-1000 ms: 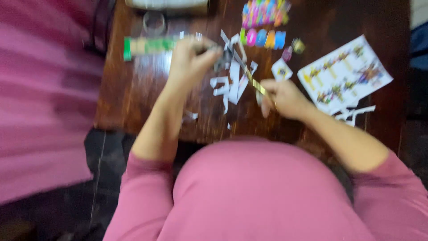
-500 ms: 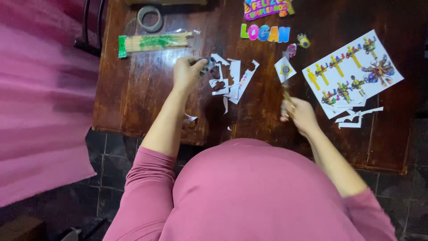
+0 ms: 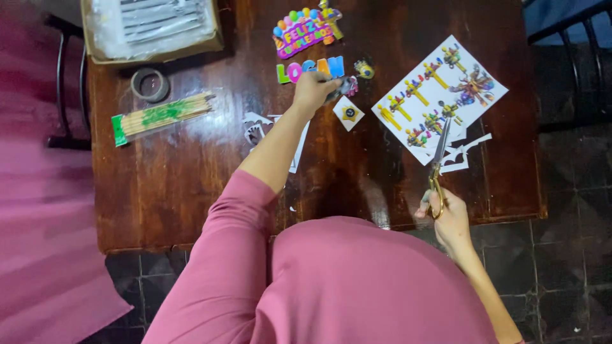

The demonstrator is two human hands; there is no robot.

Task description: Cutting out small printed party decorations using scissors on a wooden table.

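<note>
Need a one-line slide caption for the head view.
Left hand sets a small cutout beside coloured letters; right hand holds scissors over a printed sheet.

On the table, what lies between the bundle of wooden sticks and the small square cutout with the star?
In the head view, white paper scraps lie between the bundle of wooden sticks and the square cutout. The person's left forearm crosses over them, reaching up the table.

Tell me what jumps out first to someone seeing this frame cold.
The bright paper cutouts at the far edge of the dark wooden table, where the left hand reaches toward a small cutout piece. To the right, the right hand holds gold-handled scissors at the near table edge, blades pointing at a printed sheet of colourful figures. A bundle of wooden sticks lies far left.
</note>
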